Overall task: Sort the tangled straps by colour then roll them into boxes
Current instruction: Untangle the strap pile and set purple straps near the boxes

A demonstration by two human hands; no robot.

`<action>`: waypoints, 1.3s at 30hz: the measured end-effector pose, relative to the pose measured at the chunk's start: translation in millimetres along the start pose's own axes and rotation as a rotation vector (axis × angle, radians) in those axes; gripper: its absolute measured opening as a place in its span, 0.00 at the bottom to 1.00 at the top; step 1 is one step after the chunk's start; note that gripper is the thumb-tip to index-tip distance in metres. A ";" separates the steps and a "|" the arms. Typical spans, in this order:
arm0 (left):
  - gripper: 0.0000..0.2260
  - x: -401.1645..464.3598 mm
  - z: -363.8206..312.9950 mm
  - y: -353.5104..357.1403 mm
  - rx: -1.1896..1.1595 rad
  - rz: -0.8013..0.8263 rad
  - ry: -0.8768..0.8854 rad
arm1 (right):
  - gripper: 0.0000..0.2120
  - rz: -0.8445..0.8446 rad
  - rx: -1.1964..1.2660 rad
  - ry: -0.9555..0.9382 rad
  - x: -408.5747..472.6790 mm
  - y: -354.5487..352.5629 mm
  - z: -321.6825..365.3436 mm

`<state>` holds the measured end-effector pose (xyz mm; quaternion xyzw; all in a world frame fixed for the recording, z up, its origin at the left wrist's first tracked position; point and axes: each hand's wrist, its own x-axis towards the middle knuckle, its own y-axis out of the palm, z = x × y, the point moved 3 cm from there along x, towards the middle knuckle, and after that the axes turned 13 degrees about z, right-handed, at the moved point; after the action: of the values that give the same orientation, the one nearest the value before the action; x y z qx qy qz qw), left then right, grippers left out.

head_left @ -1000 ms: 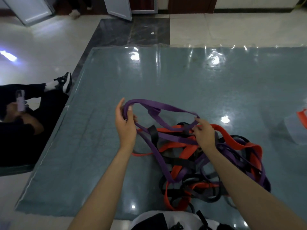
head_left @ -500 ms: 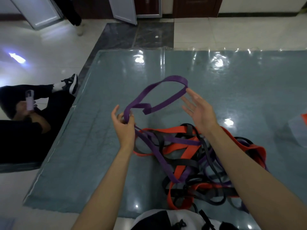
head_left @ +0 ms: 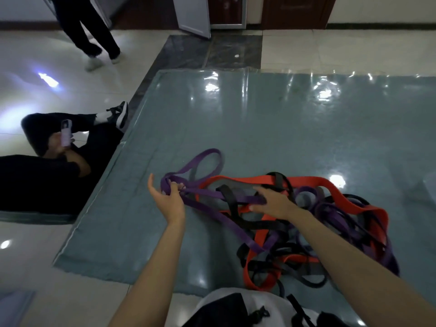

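A wide grey-blue table (head_left: 271, 128) under a shiny clear cover fills most of the view, with pale floor tiles (head_left: 59, 90) around it. At its left edge a seated person in black (head_left: 47, 175) holds a phone (head_left: 65, 133), and a second person's legs (head_left: 89, 29) stand on the floor farther back. On the near right part of the table lies a tangled heap of straps (head_left: 306, 232) in 3 colours: purple, orange-red and black. One purple strap (head_left: 203, 166) runs out of the heap to the left and loops over the bare table. The left hand (head_left: 168, 199) is at the left end of the heap, palm turned up, its fingers (head_left: 175, 186) curled round that purple strap where it bunches. The right hand (head_left: 273, 204) rests palm down on the heap, its fingers spread and lying across a purple band; whether they pinch it or only press on it cannot be told. A blurred pale box (head_left: 424, 190) sits at the table's right edge.
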<state>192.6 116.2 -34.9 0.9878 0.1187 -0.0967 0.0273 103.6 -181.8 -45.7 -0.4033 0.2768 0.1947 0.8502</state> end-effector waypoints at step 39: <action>0.09 -39.5 6.6 48.1 0.658 0.802 0.057 | 0.30 -0.492 -0.022 0.194 -53.5 34.9 -54.5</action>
<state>165.2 60.0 -32.0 0.9143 -0.3051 -0.0839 -0.2529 25.9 -209.9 -60.7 -0.4843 0.2484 -0.0546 0.8371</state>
